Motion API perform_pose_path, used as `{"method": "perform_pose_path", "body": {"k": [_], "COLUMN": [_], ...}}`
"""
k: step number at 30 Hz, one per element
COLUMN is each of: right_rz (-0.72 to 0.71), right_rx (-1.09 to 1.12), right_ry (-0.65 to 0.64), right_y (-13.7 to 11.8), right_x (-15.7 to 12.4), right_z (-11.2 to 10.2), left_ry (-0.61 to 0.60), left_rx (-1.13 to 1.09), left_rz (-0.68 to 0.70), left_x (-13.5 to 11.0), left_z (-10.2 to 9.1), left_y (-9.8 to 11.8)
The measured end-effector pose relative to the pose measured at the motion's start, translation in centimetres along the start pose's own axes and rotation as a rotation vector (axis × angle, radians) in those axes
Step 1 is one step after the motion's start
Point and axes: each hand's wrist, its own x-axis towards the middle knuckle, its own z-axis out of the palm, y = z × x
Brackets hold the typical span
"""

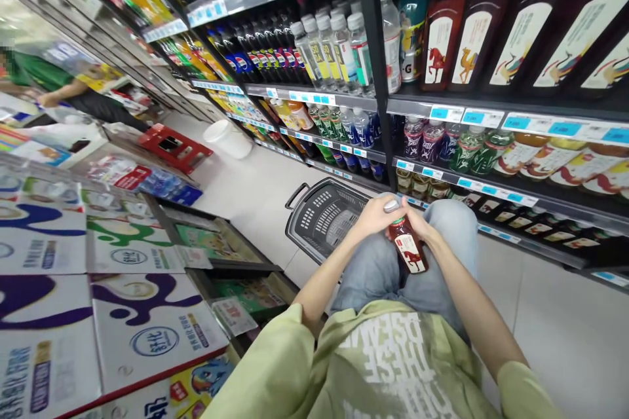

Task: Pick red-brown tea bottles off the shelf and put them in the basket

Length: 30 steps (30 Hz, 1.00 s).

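Between my thighs is a small bottle of dark red tea (409, 250) with a white label showing a red animal figure. My left hand (374, 217) is closed at the bottle's top end, and a small grey oval object (392, 205) shows by its fingers; I cannot make out what that is. My right hand (415, 220) is wrapped around the upper part of the same bottle, touching the left. The fingers hide the cap. A dark grey shopping basket (317, 222) stands on the floor just beyond my left forearm.
Drink shelves (383, 107) run along the right, holding larger tea bottles (472, 39) and cola bottles (255, 52). Stacked milk cartons (147, 321) border the left. Farther off are a white bucket (228, 139), a red crate (174, 147) and a person in green (44, 82).
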Motion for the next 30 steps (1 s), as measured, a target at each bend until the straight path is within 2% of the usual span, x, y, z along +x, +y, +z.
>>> {"method": "perform_pose_path", "body": {"k": [4, 6, 8, 12, 14, 16, 18, 21, 24, 26, 28, 30], "right_rz": [-0.053, -0.109, -0.154, -0.217, -0.245, -0.288, -0.355, -0.519, -0.633, -0.667, -0.697, -0.718], "right_rx": [0.013, -0.01, -0.048, -0.103, -0.152, -0.24, -0.359, -0.593, -0.836, -0.989, -1.153, -1.286], "right_ry": [0.077, 0.178, 0.313, 0.544, 0.571, 0.549, 0.517, 0.461, 0.388, 0.396, 0.423, 0.431], "right_y": [0.4, 0.4, 0.3, -0.4, -0.7, -0.8, -0.8, -0.7, -0.4, -0.1, 0.2, 0.5], "right_x": [0.2, 0.3, 0.4, 0.1, -0.3, -0.9, -1.3, -1.7, -1.5, -1.3, -1.0, -0.6], "right_z": [-0.3, -0.9, -1.7, -2.8, -3.0, -3.0, -2.9, -2.7, -2.3, -1.9, -1.5, -1.3], "left_ry": [0.129, 0.219, 0.319, 0.543, 0.634, 0.689, 0.686, 0.665, 0.759, 0.808, 0.792, 0.715], "left_rx": [0.028, 0.028, -0.001, -0.048, -0.017, 0.028, 0.08, 0.113, 0.024, 0.016, 0.099, 0.215], "left_rz": [-0.015, 0.016, 0.049, 0.13, 0.177, 0.204, 0.186, 0.053, -0.155, -0.243, -0.268, -0.281], "left_x": [-1.0, -2.0, -3.0, -3.4, -2.9, -2.1, -1.4, -0.8, -1.3, -2.1, -3.1, -3.8], "left_z": [1.2, 1.3, 0.5, -3.9, -6.5, -8.5, -9.5, -10.0, -10.4, -10.6, -10.4, -9.6], "left_y": [0.6, 1.3, 2.5, 5.7, 6.7, 6.7, 5.4, 1.5, -3.2, -6.0, -8.6, -11.3]}}
